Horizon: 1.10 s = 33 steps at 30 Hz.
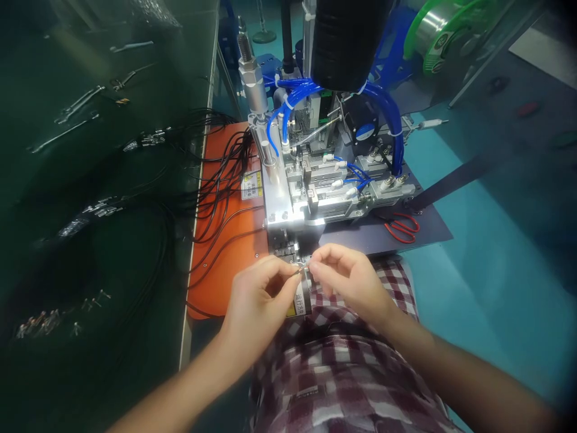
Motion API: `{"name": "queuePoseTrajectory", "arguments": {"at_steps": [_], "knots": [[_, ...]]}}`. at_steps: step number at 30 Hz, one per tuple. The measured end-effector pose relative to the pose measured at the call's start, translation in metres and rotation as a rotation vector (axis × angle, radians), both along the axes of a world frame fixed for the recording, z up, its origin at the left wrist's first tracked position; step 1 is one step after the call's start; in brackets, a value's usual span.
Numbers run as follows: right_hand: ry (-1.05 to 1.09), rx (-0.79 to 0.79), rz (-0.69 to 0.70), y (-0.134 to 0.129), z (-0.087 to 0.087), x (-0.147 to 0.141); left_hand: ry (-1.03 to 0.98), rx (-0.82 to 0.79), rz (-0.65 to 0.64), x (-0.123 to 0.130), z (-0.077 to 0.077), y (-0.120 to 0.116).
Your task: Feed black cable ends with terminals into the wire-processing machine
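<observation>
Wire piece (pixel 304 264), thin and partly hidden, sits just in front of the silver machine (pixel 336 207); it would probably go best with both hands steady and a light pinch close to the tip. It lies between them: the left hand (pixel 261 291) has thumb and forefinger closed on one end, the right hand's (pixel 351 279) fingertips nearly meet at the other, their hold unclear.

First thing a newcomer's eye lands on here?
Probably the bright blue hoses arching over the silver machine at centre. Next, the orange plate left of it, with black cables across, and the green spool at upper right. Then the left hand and right hand, fingertips close together before the machine.
</observation>
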State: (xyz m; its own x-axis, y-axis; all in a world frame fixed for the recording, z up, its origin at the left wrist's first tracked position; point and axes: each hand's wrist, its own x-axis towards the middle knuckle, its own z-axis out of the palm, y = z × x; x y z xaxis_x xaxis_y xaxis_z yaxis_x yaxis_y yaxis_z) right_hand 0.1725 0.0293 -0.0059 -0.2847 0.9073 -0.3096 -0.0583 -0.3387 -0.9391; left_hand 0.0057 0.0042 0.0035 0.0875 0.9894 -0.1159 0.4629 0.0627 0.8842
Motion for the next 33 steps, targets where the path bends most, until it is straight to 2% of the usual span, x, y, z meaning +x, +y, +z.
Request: {"name": "queuePoseTrajectory", "arguments": {"at_steps": [3, 6, 10, 13, 16, 18, 22, 26, 28, 29, 31, 32, 33], "knots": [[0.086, -0.059, 0.06, -0.001, -0.003, -0.001, -0.126, -0.066, 0.028, 0.0, 0.002, 0.0], [0.107, -0.06, 0.087, -0.004, -0.006, -0.003, -0.282, -0.221, 0.02, -0.001, 0.005, 0.002], [0.062, -0.019, 0.076, -0.006, -0.006, -0.002, -0.519, -0.436, -0.043, -0.006, 0.005, 0.009], [0.081, -0.06, 0.118, -0.005, -0.004, -0.001, -0.655, -0.556, -0.113, -0.01, 0.002, 0.015], [0.104, -0.087, 0.17, -0.003, -0.004, 0.001, -0.724, -0.631, -0.203, -0.012, 0.002, 0.02], [0.098, -0.082, 0.185, -0.003, -0.004, 0.001, -0.733, -0.633, -0.207, -0.012, 0.004, 0.022], [-0.013, 0.018, 0.179, -0.005, -0.004, 0.004, -0.68, -0.594, -0.112, -0.011, 0.009, 0.021], [-0.321, 0.422, 0.103, -0.011, -0.004, 0.004, -0.525, -0.518, -0.011, -0.005, 0.007, 0.01], [-0.42, 0.531, 0.066, -0.012, -0.005, 0.003, -0.372, -0.336, 0.064, 0.0, 0.004, 0.002], [-0.416, 0.492, 0.062, -0.012, -0.006, 0.001, -0.28, -0.192, 0.094, 0.002, 0.002, -0.001], [-0.308, 0.278, 0.072, -0.011, -0.008, -0.002, -0.125, 0.076, 0.12, 0.005, 0.0, -0.007], [-0.224, 0.158, 0.083, -0.01, -0.008, -0.004, -0.094, 0.136, 0.12, 0.005, 0.0, -0.007], [-0.14, 0.06, 0.091, -0.009, -0.008, -0.005, -0.106, 0.121, 0.115, 0.005, 0.001, -0.007]]}}
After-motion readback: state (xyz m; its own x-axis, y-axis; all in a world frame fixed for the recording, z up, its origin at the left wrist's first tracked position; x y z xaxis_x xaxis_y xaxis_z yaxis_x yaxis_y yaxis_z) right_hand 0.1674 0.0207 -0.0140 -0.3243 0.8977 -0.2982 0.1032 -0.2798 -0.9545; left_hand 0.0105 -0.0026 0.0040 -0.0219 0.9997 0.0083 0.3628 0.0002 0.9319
